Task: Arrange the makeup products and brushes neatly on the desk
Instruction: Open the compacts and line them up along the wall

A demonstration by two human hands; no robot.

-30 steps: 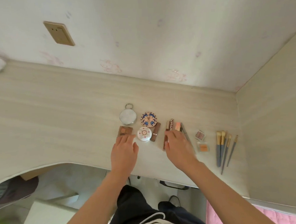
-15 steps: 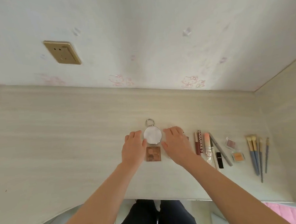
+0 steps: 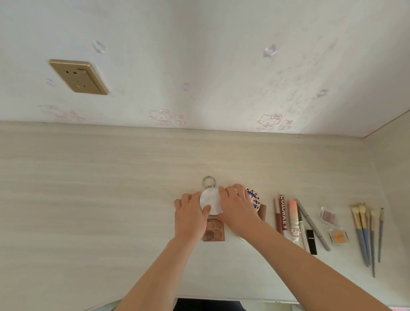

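Both hands meet mid-worktop on the round white compact. It lies flat, lid up, and its metal ring points away from us toward the wall.

Left hand: grip closed on the compact's left rim, thumb laid across the lid, fingers curled at the edge. Right hand: grip curled over the right rim, fingertips at the far right edge. We read the compact as pinched between the two hands.

Just nearer us than the compact sits a brown eyeshadow palette, square to the worktop's front edge. We cannot tell whether the two touch. Right of the white compact, half hidden by the right hand, is a blue-patterned round compact. Beside it a brown flat piece is too covered to name.

Further right is a row of slim items, long axes running near to far:
- COLORKEY lip tube
- peach tube
- black lipstick, short, at the near end of the row
- grey pencil, slanted, far end leaning left

Next come a pink eyeshadow pan and, nearer us, an orange eyeshadow pan.

At the far right the makeup brushes lie side by side, bristles toward the wall, handles toward us.

On the wall are a gold socket and pink cat stickers.
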